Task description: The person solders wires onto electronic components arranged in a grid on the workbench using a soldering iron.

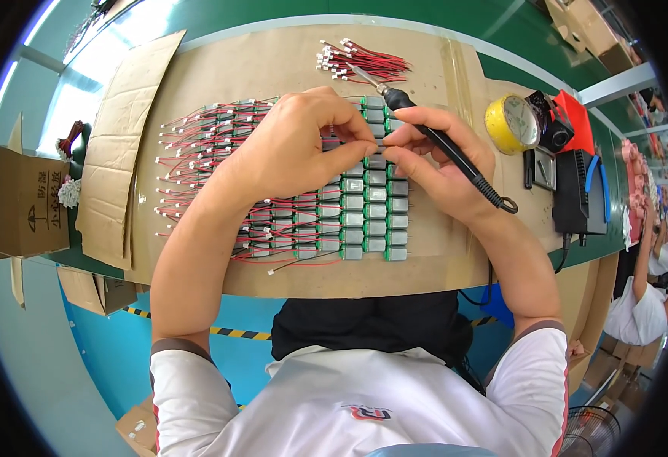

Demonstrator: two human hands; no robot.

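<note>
My left hand [303, 145] reaches over rows of small grey blocks with green ends [353, 203], thumb and fingers pinched together. What lies in that pinch is too small to make out. Close against it, my right hand [455, 179] also has thumb and fingertips together. A black-handled soldering iron [449, 145] rests across the right hand, its metal tip pointing up and left toward the far side. Many blocks carry thin red and black wires [197, 164] with white plugs, fanned out to the left. The blocks directly under my fingers are partly hidden.
A bundle of red wires with white plugs [368, 61] lies at the far side of the cardboard-covered table [235, 65]. Yellow tape [512, 124] and a black box-shaped unit [577, 194] stand right. A cardboard flap [124, 145] lies left. The iron's cord hangs off the near edge.
</note>
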